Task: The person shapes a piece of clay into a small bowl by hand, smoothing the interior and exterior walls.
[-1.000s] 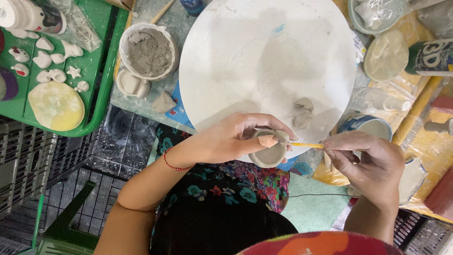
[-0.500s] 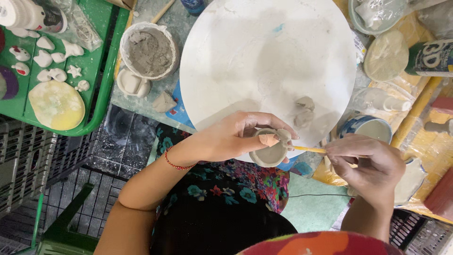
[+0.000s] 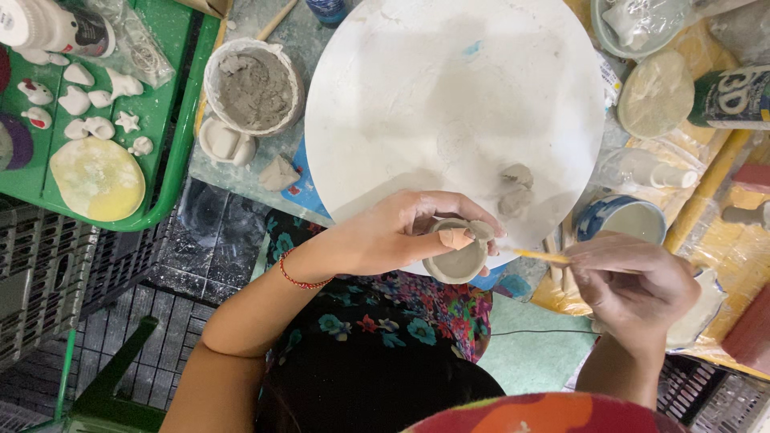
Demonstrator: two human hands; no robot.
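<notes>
My left hand point(image 3: 401, 232) grips a small grey clay cup point(image 3: 457, 261) at the near edge of a round white board point(image 3: 449, 88), thumb pressed inside its rim. My right hand point(image 3: 634, 285) pinches a thin yellow-handled tool point(image 3: 541, 256), whose tip points left toward the cup but stands a little apart from it. Two small lumps of grey clay point(image 3: 513, 188) lie on the board just behind the cup.
A white tub of grey clay point(image 3: 255, 87) and a small white dish point(image 3: 224, 144) sit left of the board. A green tray point(image 3: 172, 172) holds small white clay shapes and a yellow disc point(image 3: 96, 178). A blue-rimmed bowl point(image 3: 622, 216), jars and a spray bottle crowd the right.
My right hand has drawn the tool away to the right, off the cup's rim. My left hand has kept the cup in nearly the same spot.
</notes>
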